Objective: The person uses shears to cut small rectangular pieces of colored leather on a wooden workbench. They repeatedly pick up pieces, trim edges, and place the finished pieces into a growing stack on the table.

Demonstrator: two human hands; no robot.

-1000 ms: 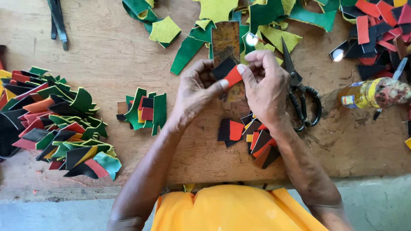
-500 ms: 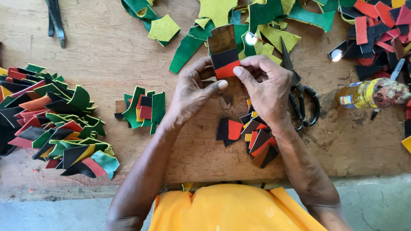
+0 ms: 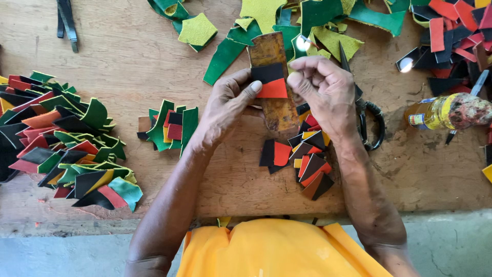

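Patch (image 3: 270, 82) lowered onto block (image 3: 274, 84), between hands (image 3: 279, 95)

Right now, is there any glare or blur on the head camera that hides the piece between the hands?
Head view: even daylight, soft shadows, everything sharp. The black and orange piece between the left hand and right hand is clear. Only two small bright glints show, one beside the brown block near the green scraps, one on the black scraps at the right.
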